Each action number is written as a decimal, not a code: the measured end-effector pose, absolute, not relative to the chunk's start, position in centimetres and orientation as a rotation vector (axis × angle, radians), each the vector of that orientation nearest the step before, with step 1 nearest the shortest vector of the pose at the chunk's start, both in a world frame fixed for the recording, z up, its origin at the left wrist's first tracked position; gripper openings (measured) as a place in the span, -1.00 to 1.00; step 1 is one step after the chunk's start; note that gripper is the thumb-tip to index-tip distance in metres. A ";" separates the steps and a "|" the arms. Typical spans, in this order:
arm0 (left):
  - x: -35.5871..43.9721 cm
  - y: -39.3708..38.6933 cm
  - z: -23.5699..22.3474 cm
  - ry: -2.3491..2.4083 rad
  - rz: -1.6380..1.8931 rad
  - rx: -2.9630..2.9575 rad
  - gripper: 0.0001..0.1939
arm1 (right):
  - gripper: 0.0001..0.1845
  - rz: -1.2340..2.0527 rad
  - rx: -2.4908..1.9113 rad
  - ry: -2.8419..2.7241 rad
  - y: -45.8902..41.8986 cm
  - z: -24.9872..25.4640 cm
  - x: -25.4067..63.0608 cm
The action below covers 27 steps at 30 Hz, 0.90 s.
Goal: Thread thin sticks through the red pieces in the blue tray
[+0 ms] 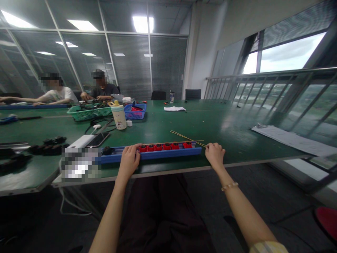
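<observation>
A long blue tray (158, 155) lies along the near edge of the green table (210, 123), with several red parts (165, 146) in a row and a black part (106, 150) at its left end. My left hand (129, 162) rests on the tray beside the leftmost red part, fingers curled over its rim. My right hand (215, 154) sits at the tray's right end with its fingers closed near thin yellow sticks (188, 137). What the fingers pinch I cannot make out.
A phone (99, 139) and a white power bank (80, 141) lie left of the tray. Behind stand a bottle (119, 115), a green basket (89, 112) and a blue basket (135, 111). Black parts (50, 144) lie far left, papers (289, 137) right. Two people sit at the far left.
</observation>
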State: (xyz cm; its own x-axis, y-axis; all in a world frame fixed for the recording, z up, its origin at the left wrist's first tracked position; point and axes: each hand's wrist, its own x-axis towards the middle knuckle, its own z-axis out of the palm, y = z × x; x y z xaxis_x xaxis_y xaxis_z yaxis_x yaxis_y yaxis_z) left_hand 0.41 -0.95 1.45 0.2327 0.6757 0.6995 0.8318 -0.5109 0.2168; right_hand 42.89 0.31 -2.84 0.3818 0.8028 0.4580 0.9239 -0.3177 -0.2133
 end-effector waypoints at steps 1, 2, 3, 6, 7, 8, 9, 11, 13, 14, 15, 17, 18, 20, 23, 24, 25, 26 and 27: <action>0.4 -0.9 1.4 -1.427 -1.145 -2.299 -0.68 | -0.75 -0.389 -2.195 -1.489 0.3 -2.8 42.9; 0.4 -0.9 1.4 -1.426 -1.146 -2.299 -0.68 | -0.73 -0.402 -2.176 -1.499 0.3 -2.9 42.9; 0.4 -0.9 1.4 -1.427 -1.145 -2.299 -0.69 | -0.70 -0.412 -2.151 -1.519 0.4 -2.9 42.9; 0.4 -0.9 1.5 -1.433 -1.144 -2.300 -0.70 | -0.58 -0.401 -2.080 -1.624 0.5 -3.0 43.0; 0.4 -1.0 1.5 -1.433 -1.145 -2.301 -0.70 | -0.55 -0.386 -2.069 -1.654 0.6 -3.0 43.1; 0.4 -1.0 1.5 -1.432 -1.148 -2.301 -0.70 | -0.54 -0.370 -2.066 -1.674 0.7 -3.0 43.1; 0.4 -1.0 1.5 -1.430 -1.149 -2.300 -0.70 | -0.54 -0.356 -2.069 -1.687 0.7 -3.0 43.2; 0.4 -1.0 1.5 -1.429 -1.148 -2.298 -0.70 | -0.55 -0.346 -2.076 -1.691 0.7 -3.0 43.2; 0.4 -1.0 1.5 -1.430 -1.141 -2.296 -0.69 | -0.56 -0.363 -2.082 -1.666 0.7 -2.9 43.2; 0.4 -0.9 1.4 -1.431 -1.137 -2.295 -0.69 | -0.56 -0.373 -2.089 -1.648 0.6 -2.9 43.2; 0.4 -0.9 1.4 -1.434 -1.133 -2.293 -0.68 | -0.56 -0.379 -2.098 -1.629 0.6 -2.9 43.1; 0.4 -0.9 1.4 -1.437 -1.126 -2.291 -0.67 | -0.57 -0.379 -2.122 -1.592 0.4 -2.9 42.9; 0.4 -0.9 1.4 -1.438 -1.125 -2.291 -0.67 | -0.57 -0.375 -2.135 -1.575 0.3 -2.9 42.9; 0.4 -0.9 1.4 -1.436 -1.127 -2.292 -0.67 | -0.59 -0.376 -2.160 -1.534 0.2 -2.9 42.7; 0.4 -0.9 1.4 -1.431 -1.132 -2.293 -0.67 | -0.63 -0.400 -2.193 -1.468 0.0 -2.9 42.6; 0.4 -0.9 1.4 -1.429 -1.133 -2.294 -0.67 | -0.64 -0.406 -2.202 -1.454 0.0 -3.0 42.6; 0.4 -0.8 1.3 -1.429 -1.132 -2.295 -0.67 | -0.65 -0.408 -2.209 -1.447 0.0 -3.0 42.6; 0.4 -0.8 1.3 -1.429 -1.129 -2.295 -0.67 | -0.65 -0.407 -2.215 -1.445 0.0 -3.1 42.6; 0.4 -0.8 1.3 -1.430 -1.127 -2.296 -0.67 | -0.65 -0.405 -2.218 -1.445 0.1 -3.1 42.6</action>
